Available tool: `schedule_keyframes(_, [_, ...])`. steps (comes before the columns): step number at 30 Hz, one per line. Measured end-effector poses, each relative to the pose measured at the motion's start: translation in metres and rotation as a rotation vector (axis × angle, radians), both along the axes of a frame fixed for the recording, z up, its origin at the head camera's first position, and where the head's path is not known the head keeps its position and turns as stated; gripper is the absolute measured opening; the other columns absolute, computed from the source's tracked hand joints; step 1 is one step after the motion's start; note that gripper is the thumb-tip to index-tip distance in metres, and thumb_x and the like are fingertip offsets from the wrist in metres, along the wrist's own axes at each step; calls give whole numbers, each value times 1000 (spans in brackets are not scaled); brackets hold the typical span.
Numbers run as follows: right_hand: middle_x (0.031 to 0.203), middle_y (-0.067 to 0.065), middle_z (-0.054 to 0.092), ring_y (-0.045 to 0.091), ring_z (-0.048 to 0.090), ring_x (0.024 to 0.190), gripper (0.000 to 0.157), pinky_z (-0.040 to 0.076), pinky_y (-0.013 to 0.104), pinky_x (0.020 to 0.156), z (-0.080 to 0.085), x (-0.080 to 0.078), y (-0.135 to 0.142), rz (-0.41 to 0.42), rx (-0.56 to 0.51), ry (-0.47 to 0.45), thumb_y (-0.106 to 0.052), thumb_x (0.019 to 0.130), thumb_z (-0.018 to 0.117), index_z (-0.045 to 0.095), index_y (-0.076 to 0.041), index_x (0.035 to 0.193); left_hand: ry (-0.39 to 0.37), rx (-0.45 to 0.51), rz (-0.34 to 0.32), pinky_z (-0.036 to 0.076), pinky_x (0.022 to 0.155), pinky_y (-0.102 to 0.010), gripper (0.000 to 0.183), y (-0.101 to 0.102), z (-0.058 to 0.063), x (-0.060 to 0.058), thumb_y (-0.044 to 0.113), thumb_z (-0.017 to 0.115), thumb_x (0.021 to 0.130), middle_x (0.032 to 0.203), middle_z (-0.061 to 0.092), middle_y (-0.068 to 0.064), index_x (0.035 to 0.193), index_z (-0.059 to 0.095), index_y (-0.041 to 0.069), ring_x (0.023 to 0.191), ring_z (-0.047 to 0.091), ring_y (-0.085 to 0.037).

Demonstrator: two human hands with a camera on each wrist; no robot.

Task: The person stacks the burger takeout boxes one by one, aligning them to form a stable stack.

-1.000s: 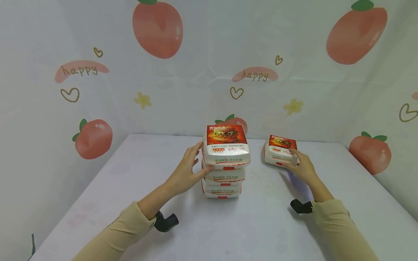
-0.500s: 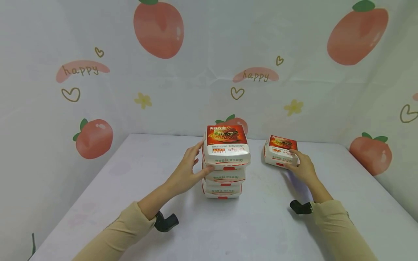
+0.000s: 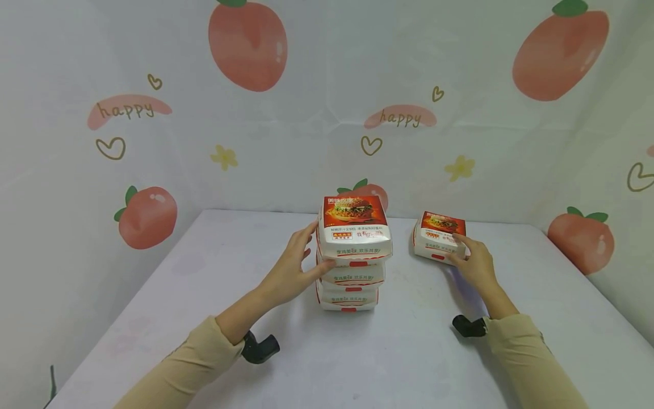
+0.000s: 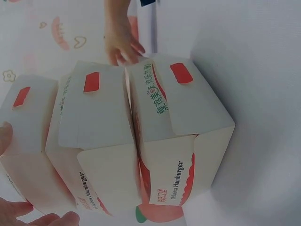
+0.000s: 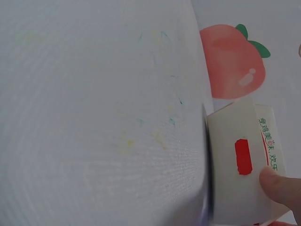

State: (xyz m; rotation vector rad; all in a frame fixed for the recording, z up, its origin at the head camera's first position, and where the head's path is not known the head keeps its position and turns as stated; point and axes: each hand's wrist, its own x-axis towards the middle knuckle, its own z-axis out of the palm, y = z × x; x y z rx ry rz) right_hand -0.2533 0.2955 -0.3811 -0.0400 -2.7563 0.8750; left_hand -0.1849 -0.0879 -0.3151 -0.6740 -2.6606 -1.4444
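Note:
Three printed cardboard hamburger boxes form a stack in the middle of the head view: a top box (image 3: 356,227), a middle box (image 3: 355,275) and a bottom box (image 3: 348,299). My left hand (image 3: 293,264) holds the top box by its left side, thumb at the front lower edge and fingers along the side. To the right, a separate hamburger box (image 3: 437,234) sits flat on the table. My right hand (image 3: 476,262) grips its right front corner; in the right wrist view the thumb (image 5: 277,183) presses the front flap. Some fingertips are hidden behind the boxes.
The white table (image 3: 409,352) reaches back to a fabric backdrop (image 3: 306,142) printed with fruit, hearts and "happy". Black wrist mounts (image 3: 260,347) stick out below both sleeves. A gap separates the stack from the single box.
My right hand has shifted very slightly at the single box, with its thumb a little further right along the front. The stack and my left hand look the same.

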Motion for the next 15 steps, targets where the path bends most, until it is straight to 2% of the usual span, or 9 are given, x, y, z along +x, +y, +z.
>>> schedule_keyframes(4, [130,39,39,47,45,108,54,44,57,86,-1,0,-1,-19,-2,31,-12,88,62,41,1,136,-1,-3,4,34,113,-47,85,0,0,0,31,64,88,151,21,-11,150,10,14,142,22,-33])
schedule_keyframes(9, [129,39,41,50,43,113,51,39,62,94,-1,2,-1,-25,4,71,-11,88,62,45,2,134,-1,-5,4,34,113,-47,85,0,0,0,31,64,88,150,21,-11,150,10,14,141,22,-34])
schedule_keyframes(15, [128,38,42,52,44,114,47,38,62,96,1,4,-2,-39,4,79,-11,89,60,47,2,132,2,-5,1,34,112,-47,85,0,-1,-1,30,65,88,150,21,-12,150,10,13,141,22,-35])
